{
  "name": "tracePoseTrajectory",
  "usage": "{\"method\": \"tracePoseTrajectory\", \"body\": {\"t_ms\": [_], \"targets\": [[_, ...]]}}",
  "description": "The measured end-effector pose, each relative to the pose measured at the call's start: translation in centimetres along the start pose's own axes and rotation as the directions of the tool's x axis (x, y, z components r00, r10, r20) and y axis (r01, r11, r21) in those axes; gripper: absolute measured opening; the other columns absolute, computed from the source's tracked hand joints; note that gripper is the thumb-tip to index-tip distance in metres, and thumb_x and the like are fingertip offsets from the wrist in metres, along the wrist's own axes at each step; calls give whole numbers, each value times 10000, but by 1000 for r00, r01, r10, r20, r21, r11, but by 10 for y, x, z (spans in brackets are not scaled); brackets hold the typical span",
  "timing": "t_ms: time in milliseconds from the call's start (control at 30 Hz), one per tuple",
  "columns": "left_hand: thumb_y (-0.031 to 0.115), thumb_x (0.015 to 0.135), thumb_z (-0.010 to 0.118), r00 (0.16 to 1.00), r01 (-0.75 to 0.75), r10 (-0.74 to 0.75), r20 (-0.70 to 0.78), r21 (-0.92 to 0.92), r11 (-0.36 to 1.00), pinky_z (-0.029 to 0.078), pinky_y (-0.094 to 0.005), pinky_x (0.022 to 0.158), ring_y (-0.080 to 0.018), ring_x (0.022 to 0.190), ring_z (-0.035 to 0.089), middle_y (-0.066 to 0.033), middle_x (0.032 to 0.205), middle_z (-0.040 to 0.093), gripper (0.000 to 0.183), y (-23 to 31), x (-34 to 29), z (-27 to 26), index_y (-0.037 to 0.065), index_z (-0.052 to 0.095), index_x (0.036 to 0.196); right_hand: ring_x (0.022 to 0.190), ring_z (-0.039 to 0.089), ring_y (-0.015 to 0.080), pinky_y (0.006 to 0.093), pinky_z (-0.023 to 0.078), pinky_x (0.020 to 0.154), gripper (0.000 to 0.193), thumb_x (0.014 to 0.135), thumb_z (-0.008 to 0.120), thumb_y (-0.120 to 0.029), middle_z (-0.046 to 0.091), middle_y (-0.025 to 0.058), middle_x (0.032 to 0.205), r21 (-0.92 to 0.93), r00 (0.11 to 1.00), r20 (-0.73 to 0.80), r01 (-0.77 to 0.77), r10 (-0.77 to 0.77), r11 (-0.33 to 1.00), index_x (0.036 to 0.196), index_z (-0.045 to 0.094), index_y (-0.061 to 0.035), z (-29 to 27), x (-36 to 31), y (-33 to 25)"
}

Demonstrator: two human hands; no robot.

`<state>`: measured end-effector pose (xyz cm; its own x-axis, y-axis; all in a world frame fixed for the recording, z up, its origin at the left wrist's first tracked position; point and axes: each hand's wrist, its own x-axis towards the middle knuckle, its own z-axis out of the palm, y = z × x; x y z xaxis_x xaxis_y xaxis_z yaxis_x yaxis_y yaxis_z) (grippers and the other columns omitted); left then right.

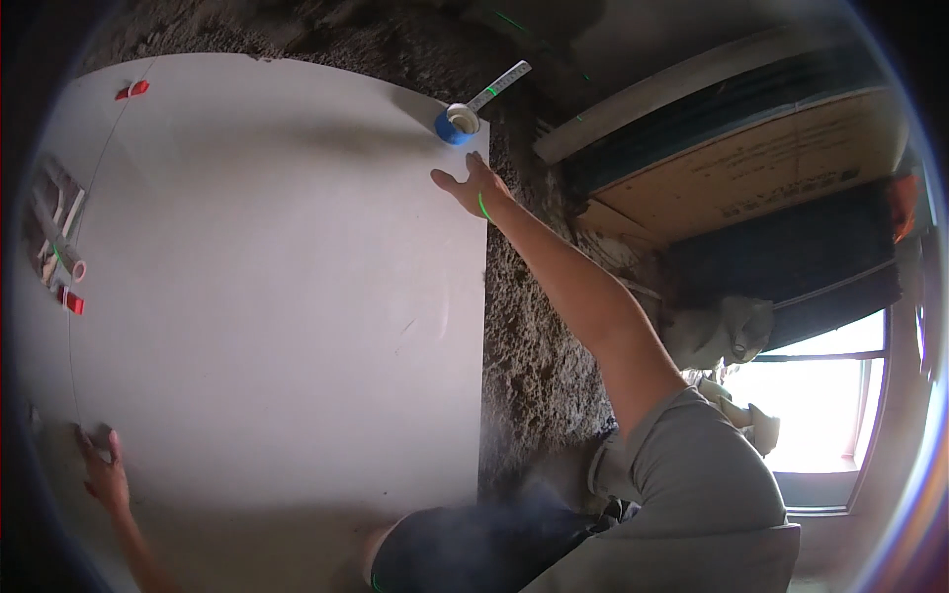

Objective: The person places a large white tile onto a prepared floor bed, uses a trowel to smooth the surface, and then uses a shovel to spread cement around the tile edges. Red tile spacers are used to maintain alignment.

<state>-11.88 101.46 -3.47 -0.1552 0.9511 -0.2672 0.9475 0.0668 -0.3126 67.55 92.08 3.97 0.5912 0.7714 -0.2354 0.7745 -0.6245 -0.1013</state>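
A large pale tile (297, 267) fills the middle of the view, with a thin seam along its left side. My right hand (478, 188) is at the tile's right edge, fingers spread, holding nothing. Just beyond its fingertips, near the tile's far right corner, is a round blue-and-white object (458, 125) with a pale marked strip (499, 84) sticking out; its exact kind is unclear. Near the seam at the lower left, my left hand (105, 472) has its fingers apart and nothing in them. Two red wedges (132, 91) (71, 299) sit on the seam.
Rough grey mortar (534, 346) borders the tile's right edge, and more lies along the far edge. Pale pipes (59, 232) show in an opening at the left. A cardboard box (761, 163) and a bright window (811, 410) are at the right. A green laser line crosses my right wrist.
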Motion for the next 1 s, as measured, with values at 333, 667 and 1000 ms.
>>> {"method": "tracePoseTrajectory", "body": {"t_ms": [333, 667, 1000], "targets": [[518, 942, 575, 934, -280, 215, -284, -212, 936, 354, -394, 1116, -353, 1376, 403, -224, 1548, 304, 850, -98, 66, 98, 40, 205, 1539, 1293, 503, 339, 378, 404, 1085, 971, 833, 540, -734, 458, 224, 1446, -90, 974, 213, 94, -73, 991, 1419, 424, 31, -18, 22, 3], [442, 948, 601, 976, -193, 187, -111, -52, 980, 292, -364, 1157, -350, 1400, 370, -247, 1542, 301, 834, -108, 80, 74, -19, 209, 1521, 1405, 351, 345, 378, 341, 1135, 1171, 755, 618, -754, 227, 250, 1565, -192, 931, 294, 280, -217, 940, 1494, 237, 70, -12, 29, 14], [407, 955, 600, 983, -162, 163, 84, -19, 987, 264, -371, 1172, -344, 1423, 330, -245, 1551, 282, 783, -93, 72, 44, -26, 253, 1506, 1469, 167, 392, 470, 147, 1205, 868, 960, 401, -569, 173, 275, 1569, -57, 971, -165, 163, -170, 985, 1491, 201, 88, 53, -2, 3]]}}
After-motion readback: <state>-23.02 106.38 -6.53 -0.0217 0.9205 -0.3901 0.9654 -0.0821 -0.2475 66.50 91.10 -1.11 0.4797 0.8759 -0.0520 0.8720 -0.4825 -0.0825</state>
